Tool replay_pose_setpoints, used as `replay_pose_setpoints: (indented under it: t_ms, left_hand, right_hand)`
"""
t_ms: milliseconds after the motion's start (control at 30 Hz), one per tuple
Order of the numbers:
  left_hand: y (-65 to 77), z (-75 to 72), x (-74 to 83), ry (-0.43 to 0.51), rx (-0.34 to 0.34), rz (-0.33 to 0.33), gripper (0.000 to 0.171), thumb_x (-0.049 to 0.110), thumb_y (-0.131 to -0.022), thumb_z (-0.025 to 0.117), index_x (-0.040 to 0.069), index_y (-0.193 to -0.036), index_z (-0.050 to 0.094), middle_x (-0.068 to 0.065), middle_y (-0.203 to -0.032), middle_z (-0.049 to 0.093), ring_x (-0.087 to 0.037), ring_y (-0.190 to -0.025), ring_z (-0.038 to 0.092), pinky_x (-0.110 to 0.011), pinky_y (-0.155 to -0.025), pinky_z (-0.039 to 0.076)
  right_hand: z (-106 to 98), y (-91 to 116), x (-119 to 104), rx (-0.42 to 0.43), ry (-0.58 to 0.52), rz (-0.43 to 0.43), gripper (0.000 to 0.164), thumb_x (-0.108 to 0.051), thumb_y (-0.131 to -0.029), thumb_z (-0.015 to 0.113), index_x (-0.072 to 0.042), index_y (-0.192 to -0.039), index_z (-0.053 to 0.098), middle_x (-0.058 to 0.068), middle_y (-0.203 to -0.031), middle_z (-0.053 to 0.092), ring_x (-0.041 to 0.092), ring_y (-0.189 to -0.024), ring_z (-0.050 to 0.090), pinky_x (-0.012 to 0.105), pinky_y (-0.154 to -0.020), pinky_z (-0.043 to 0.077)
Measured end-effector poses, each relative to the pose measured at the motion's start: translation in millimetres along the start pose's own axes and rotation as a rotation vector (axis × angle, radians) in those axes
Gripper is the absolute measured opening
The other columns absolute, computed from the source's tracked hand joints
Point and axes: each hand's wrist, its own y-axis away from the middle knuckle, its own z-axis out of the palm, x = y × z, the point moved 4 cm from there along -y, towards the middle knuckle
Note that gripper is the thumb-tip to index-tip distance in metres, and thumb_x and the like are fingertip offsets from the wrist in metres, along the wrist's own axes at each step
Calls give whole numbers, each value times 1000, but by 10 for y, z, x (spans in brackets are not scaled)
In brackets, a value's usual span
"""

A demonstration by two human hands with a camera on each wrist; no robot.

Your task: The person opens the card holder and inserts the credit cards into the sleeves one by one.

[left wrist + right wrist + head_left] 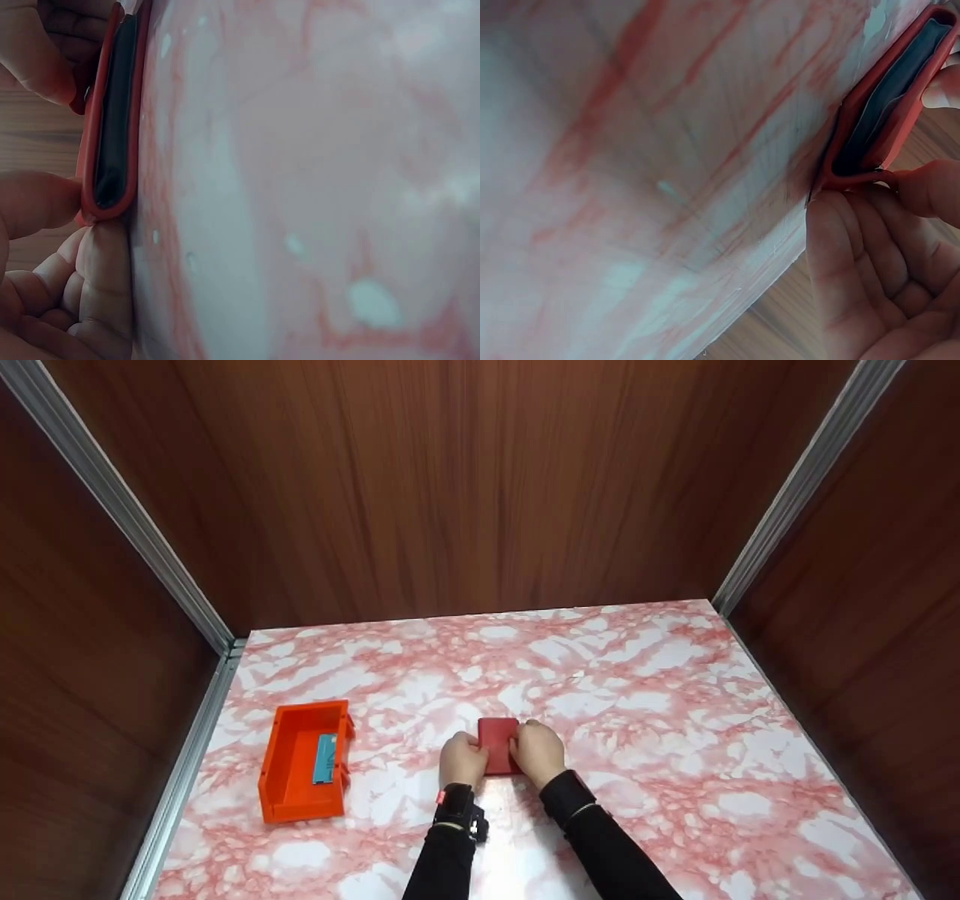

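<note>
In the head view, a small red wallet (497,744) lies on the marbled table between both hands. My left hand (461,759) holds its left edge, with the thumb on its top face. At the opposite edge, my right hand (539,751) pinches it between thumb and curled fingers. Seen end-on in the left wrist view, the wallet (88,169) is folded round a dark inside, low against the tabletop. The right wrist view shows the same dark layers within the red wallet (900,124); the fingers of my right hand (889,262) touch its near side.
An orange bin (296,757) stands on the table (637,720) to the left. Inside it, a teal flat pack (325,759) leans near its right wall. Brown wood-look panels (465,487) with metal corner rails (806,472) enclose the table's back and sides.
</note>
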Motion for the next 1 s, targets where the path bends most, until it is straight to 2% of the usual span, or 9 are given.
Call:
replay_pose_setpoints:
  t_ms: [300,767,1000]
  left_hand:
    - [-12,7,-13,3,-2,-12,11,11,-77,75,5,-84,67,-4,-76,67,-22,-75,64,-38,-71,52]
    - [4,10,-8,-9,24,24,13,12,-77,76,4,-83,68,-4,-76,68,-23,-75,65,-39,-71,52]
    - [3,8,-11,-5,23,32,14,13,-78,76,3,-83,67,-5,-75,68,-24,-75,65,-39,-71,53]
  right_hand:
    - [2,-6,28,8,-40,-15,25,-10,-76,77,-7,-60,58,10,-67,58,34,-61,61,46,-57,51]
    - [11,-4,60,-7,-63,-33,29,-8,-75,77,-9,-59,54,8,-65,57,32,-61,60,44,-58,50]
    - [11,-6,66,28,-87,-60,32,-6,-73,77,-10,-56,50,7,-59,54,32,-58,59,44,-55,49]
